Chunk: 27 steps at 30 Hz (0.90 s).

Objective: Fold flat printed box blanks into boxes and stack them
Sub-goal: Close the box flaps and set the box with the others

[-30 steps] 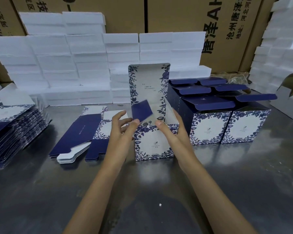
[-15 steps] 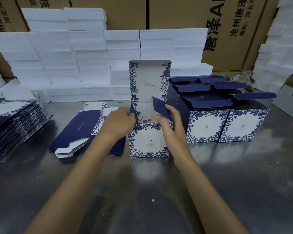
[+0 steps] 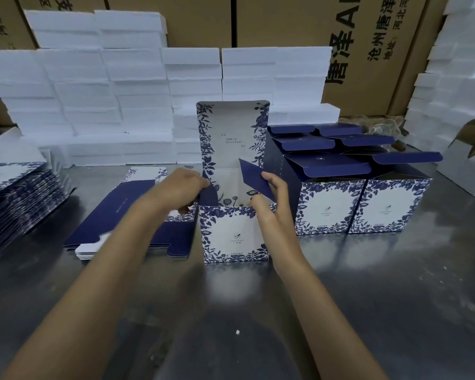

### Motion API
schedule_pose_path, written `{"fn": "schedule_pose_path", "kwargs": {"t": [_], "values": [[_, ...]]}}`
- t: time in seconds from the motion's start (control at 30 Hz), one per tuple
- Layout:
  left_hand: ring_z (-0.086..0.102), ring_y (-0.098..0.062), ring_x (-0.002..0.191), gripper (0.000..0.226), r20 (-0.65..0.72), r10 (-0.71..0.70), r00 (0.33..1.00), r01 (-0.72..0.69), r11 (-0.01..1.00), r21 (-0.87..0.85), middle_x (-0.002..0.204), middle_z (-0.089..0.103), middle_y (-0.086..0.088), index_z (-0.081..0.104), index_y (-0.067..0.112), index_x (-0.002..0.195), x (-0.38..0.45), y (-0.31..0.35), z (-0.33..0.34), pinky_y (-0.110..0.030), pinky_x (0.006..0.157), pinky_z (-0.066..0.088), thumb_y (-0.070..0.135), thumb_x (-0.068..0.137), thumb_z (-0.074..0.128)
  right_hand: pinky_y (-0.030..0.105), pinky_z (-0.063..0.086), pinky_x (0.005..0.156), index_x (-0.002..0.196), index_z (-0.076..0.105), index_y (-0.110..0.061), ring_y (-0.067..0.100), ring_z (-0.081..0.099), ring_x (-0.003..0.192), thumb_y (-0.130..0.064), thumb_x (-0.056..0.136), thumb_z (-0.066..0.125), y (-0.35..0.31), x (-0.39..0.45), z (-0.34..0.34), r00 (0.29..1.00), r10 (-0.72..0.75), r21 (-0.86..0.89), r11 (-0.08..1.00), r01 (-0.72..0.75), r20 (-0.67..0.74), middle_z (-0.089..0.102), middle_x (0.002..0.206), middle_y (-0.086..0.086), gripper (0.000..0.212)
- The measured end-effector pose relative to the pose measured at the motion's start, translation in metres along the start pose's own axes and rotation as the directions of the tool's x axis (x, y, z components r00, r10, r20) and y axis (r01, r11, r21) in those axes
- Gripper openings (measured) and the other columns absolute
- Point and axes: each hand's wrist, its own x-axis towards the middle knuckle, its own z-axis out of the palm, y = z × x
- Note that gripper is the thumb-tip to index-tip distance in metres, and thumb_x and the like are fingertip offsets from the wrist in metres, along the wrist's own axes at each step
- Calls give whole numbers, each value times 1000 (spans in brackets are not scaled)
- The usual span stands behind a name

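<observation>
At nine o'clock on the bench [image 3: 368, 311] I saw a tall pile of flat blanks [image 3: 17, 198] still unfolded, with a smaller pile [image 3: 126, 215] nearer the centre. At the middle, the half-formed box [image 3: 235, 231] stood lid up: my left hand [image 3: 181, 187] curled over its left flap, my right hand [image 3: 272, 204] pinched the right flap. At two o'clock, finished boxes [image 3: 354, 204] were grouped, so I judged much remained.

The left grip [image 3: 180, 189] covers the near left corner of the open box [image 3: 235, 233], and its fingertips are out of sight behind the wall. The small print on the raised lid [image 3: 232, 133] is too fine to read. The stack of flat blanks [image 3: 17, 204] runs off the left edge. The cardboard cartons [image 3: 368, 50] behind are cut by the top edge.
</observation>
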Motion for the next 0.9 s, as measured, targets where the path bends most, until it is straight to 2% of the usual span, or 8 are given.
{"fn": "schedule_pose_path", "kwargs": {"t": [0.1,0.3,0.37,0.47,0.6,0.7,0.8,0.9], "values": [[31,-15,47,38,128,-91,988,87,996,38,53,40,1,47,16,67,10,4,-18,-23,47,33,35,99,55,17,46,86,126,52,-42,-2,58,116,-34,79,55,-1,0,-1,1000,2,17,1000,-3,22,55,129,-23,48],[26,-14,43,32,-70,31,997,-29,999,25,47,32,5,37,14,72,27,-14,-1,-21,41,27,24,102,45,8,46,82,125,54,-41,-2,57,118,-32,77,56,-2,-1,-2,998,-9,42,999,6,63,55,129,-25,49],[34,-14,37,35,-67,-11,998,9,1000,-23,42,41,6,42,14,69,28,-15,-5,-21,39,32,26,100,50,2,43,77,125,54,-41,-9,54,116,-32,77,57,-3,-1,-2,998,-9,43,999,6,66,53,127,-29,50],[58,-8,43,32,-152,-24,988,-1,987,-161,67,61,-2,54,14,72,18,-13,1,-20,40,46,33,97,59,5,44,81,123,56,-42,-16,52,114,-39,74,68,-4,-1,-5,996,-4,27,1000,2,88,55,127,-26,50],[67,-16,84,13,-222,-24,975,-111,812,-573,104,67,-3,59,24,88,-3,-22,25,-30,67,53,28,88,72,8,45,80,121,61,-45,-14,56,112,-58,76,70,-5,3,-11,991,50,21,998,-54,128,58,130,-23,48],[69,-18,82,15,-163,4,987,-128,638,-760,107,68,-7,65,28,98,-14,-28,37,-28,63,52,16,89,67,4,46,76,117,68,-43,-15,60,106,-42,88,71,-5,8,-16,992,68,2,998,-68,110,62,128,-18,30],[68,-18,86,21,-156,56,986,-159,586,-794,106,68,-5,67,31,104,-20,-34,43,-31,68,53,16,91,62,4,45,70,112,66,-31,-7,65,94,-28,87,78,-4,12,-23,988,113,-64,992,-107,101,66,114,-10,28],[69,-18,86,20,-179,55,982,-176,592,-787,108,68,-6,69,30,106,-22,-37,42,-32,70,54,17,92,63,25,43,71,83,54,-14,15,53,67,-49,72,83,-15,14,-33,965,228,-213,957,-198,127,53,77,5,47]]}}
